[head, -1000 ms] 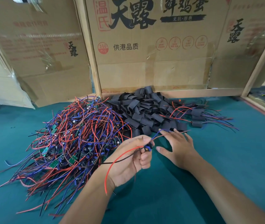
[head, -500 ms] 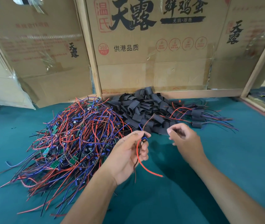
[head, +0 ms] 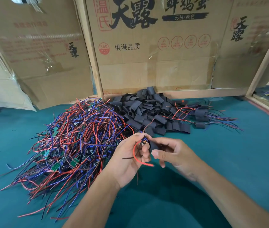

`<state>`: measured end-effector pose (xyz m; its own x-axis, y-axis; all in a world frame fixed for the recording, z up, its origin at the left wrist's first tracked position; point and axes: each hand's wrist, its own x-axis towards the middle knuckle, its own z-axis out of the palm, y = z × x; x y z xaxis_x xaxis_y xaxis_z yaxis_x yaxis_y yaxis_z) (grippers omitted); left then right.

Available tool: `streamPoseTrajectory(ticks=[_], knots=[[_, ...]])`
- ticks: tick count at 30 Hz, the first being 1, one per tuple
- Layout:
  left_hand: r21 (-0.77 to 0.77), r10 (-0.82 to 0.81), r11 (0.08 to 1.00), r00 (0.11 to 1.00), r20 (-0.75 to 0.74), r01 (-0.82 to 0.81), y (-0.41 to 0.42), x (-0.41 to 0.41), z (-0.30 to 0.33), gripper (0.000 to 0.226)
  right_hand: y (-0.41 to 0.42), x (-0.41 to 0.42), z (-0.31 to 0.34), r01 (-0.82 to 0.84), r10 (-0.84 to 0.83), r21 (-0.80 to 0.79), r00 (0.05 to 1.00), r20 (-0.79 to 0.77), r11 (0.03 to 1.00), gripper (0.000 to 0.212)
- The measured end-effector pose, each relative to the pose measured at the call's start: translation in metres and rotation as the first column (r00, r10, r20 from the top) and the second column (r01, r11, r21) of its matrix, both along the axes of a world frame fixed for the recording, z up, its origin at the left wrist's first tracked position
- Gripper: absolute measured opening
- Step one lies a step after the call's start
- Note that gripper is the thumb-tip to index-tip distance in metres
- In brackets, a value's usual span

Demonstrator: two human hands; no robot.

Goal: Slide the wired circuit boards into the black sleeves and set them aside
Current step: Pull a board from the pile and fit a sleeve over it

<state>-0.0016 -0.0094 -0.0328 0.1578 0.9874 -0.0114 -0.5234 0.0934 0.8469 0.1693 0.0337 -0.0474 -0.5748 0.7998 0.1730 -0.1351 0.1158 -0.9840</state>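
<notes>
Teal felt tabletop (head: 229, 162), taped printed cardboard boxes (head: 147, 55) behind, pale wooden framing (head: 91, 51).

Both hands raised close together, left hand (head: 128, 159) fingers pinched, right hand (head: 175, 155) fingers curled in a grip.

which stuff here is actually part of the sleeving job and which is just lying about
Part of the job:
- left hand pinching a wired circuit board
- right hand holding a black sleeve
- heap of wired boards
- pile of empty sleeves
- finished sleeved boards

Just lying about:
- cardboard boxes
- wooden frame
- green table cover
</notes>
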Motion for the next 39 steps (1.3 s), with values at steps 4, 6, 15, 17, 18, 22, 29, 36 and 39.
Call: streamPoseTrajectory(ticks=[4,6,15,17,18,22,29,36,39], knots=[[-0.004,0.008,1.0,1.0,-0.005,-0.008,0.0,0.0,0.001,0.015,-0.002,0.001,0.004,-0.058,0.058,-0.005,0.998,0.014,0.998,0.035],[-0.005,0.008,1.0,1.0,-0.004,-0.008,0.0,0.0,0.001,0.015,-0.004,0.002,0.005,-0.13,0.126,0.055,0.99,0.07,0.99,0.023],[0.068,0.028,0.997,0.995,-0.1,-0.021,-0.008,0.005,0.008,0.014,-0.007,0.004,0.007,-0.168,0.164,0.046,0.983,0.081,0.985,0.031],[0.072,0.051,0.997,0.99,-0.131,-0.042,-0.009,0.006,0.009,0.016,-0.008,0.005,0.007,-0.184,0.186,-0.025,0.98,0.068,0.983,0.035],[0.077,0.062,0.996,0.987,-0.148,-0.051,-0.009,0.005,0.009,0.016,-0.007,0.006,0.006,-0.19,0.193,-0.044,0.979,0.069,0.981,0.035],[0.109,0.08,0.992,0.981,-0.179,-0.061,-0.009,0.006,0.008,0.019,0.001,0.01,-0.001,-0.216,0.217,-0.031,0.975,0.045,0.976,0.035],[0.165,0.114,0.982,0.981,-0.157,-0.087,-0.007,0.003,0.007,0.014,0.014,0.011,0.0,-0.023,0.001,-0.195,0.994,-0.11,0.981,0.044],[0.18,0.142,0.977,0.981,-0.133,-0.117,-0.007,0.004,0.006,0.024,0.008,0.012,0.003,-0.061,0.025,-0.286,0.992,-0.128,0.956,0.046],[0.204,0.16,0.969,0.982,-0.101,-0.137,-0.008,0.004,0.007,0.019,0.01,0.009,0.004,0.092,-0.099,-0.231,0.995,-0.018,0.969,0.053]])
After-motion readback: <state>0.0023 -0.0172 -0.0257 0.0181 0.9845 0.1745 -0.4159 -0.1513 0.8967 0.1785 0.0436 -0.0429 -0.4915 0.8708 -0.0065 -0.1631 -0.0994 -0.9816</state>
